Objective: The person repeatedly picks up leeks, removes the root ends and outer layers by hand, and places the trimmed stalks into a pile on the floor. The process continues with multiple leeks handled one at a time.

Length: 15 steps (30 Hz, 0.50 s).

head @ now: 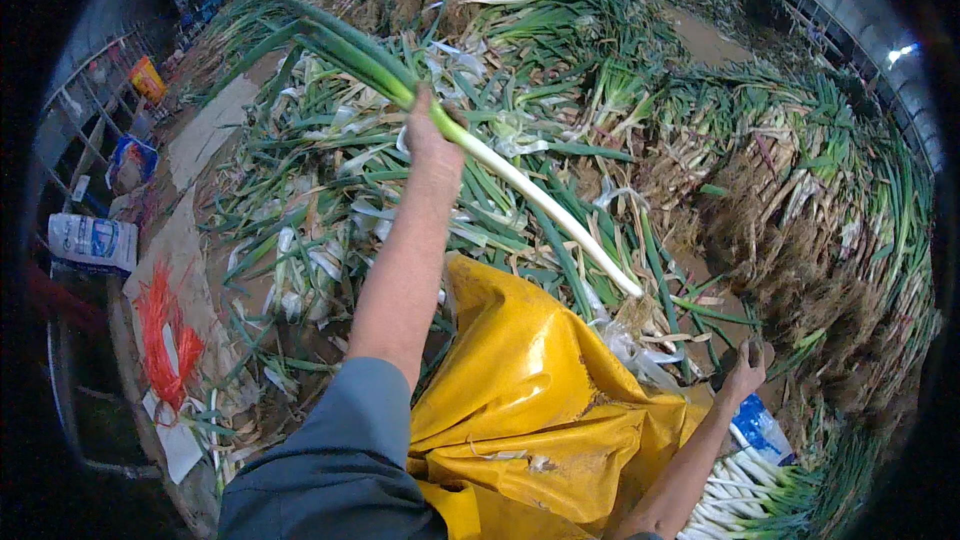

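Observation:
My left hand (435, 127) is closed around a long green onion (544, 199) where its white stem turns green. The leaves reach to the upper left, and the rooted end hangs to the lower right, over the edge of a yellow waterproof apron (540, 367) on my lap. Low on the right, my right hand (744, 371) is beside the roots of the piled onions; its fingers look bent, and whether they hold anything cannot be told. Just below it is a pile of clean white-stemmed green onions (739, 495), with a blue and white packet (761, 427) at its top.
Loose leaves and peelings (322, 187) cover the ground ahead. Heaped unpeeled green onions with soil-covered roots (757, 240) curve along the right. To the left lie red plastic twine (169, 345), a white printed sack (94, 240) and a metal railing (82, 120).

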Tool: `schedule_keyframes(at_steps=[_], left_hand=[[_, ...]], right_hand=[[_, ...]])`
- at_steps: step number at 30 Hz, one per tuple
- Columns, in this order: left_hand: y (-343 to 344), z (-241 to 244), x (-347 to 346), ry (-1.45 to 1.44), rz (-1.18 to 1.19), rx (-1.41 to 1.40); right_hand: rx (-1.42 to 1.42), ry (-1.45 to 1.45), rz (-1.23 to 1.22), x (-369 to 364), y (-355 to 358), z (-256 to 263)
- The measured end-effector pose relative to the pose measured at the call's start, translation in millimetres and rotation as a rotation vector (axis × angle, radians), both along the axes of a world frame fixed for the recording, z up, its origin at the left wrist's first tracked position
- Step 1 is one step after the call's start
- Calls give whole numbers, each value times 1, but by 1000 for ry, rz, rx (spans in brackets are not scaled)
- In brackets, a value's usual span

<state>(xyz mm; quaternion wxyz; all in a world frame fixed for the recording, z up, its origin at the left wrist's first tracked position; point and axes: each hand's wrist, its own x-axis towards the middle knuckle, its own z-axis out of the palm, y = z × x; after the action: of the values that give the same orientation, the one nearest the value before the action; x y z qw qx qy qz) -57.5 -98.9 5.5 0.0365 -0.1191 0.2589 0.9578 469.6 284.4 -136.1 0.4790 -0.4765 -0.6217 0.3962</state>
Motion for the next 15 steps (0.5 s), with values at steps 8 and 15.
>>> schedule_keyframes(at_steps=[8, 15], left_hand=[[91, 25, 89, -51, -212, 26], [148, 19, 164, 31, -455, 115]], right_hand=[[742, -574, 460, -129, -148, 126], [859, -397, 320, -140, -133, 127]])
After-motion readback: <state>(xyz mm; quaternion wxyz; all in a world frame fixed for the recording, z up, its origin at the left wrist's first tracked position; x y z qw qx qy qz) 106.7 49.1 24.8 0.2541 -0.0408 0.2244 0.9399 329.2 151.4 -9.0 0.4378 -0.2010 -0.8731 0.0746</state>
